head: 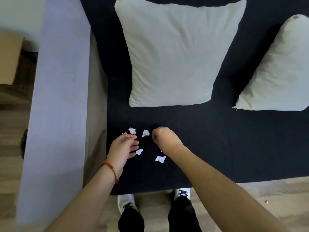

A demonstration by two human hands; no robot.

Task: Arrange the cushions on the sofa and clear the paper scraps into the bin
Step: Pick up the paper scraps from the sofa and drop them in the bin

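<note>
- Head view looks down on white paper scraps (145,132) scattered on the front part of a dark sofa seat (209,139), between the person's two hands.
- One scrap (132,130) lies just beyond the left hand's fingertips, another (139,151) just beside its lower fingers, and a larger one (160,159) sits under the right forearm, nearer the seat's front edge.
- Left hand (122,147), palm turned up and inward, has its fingers loosely spread and relaxed over the seat; a tiny scrap shows at its far edge, but I cannot tell whether it rests in the palm.
- Right hand (163,137) is curled with its fingertips pinched together low against the fabric; what they hold, if anything, is hidden.
- A red and gold bracelet (111,169) circles the left wrist.
- Behind the scraps a pale square cushion (177,52) leans upright against the sofa back; a second cushion (277,72) stands tilted to its right, well apart.
- A light lavender armrest (56,106) borders the seat on the left.
- Beyond the armrest, a brown cardboard box (10,56) is partly in view; its contents cannot be seen.
- White shoes (126,202) stand on wooden flooring at the seat's front edge.
</note>
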